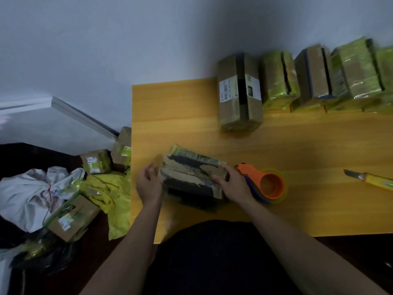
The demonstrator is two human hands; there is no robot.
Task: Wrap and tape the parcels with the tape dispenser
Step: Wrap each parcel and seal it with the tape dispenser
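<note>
A worn cardboard parcel (191,174) with black patches and greenish tape lies near the front edge of the yellow table (297,145). My right hand (231,184) grips its right end, fingers curled over the top edge. My left hand (148,184) sits at its left end, fingers loosely bent, and seems to touch the side or a strip of clear tape there. The orange tape dispenser (265,183), loaded with a clear tape roll, lies on the table just right of my right hand.
Several taped parcels (240,92) stand in a row along the table's back right. A yellow utility knife (370,179) lies at the right. On the floor to the left lie more boxes (95,161), yellow wrapping (112,192) and a white bag (29,194).
</note>
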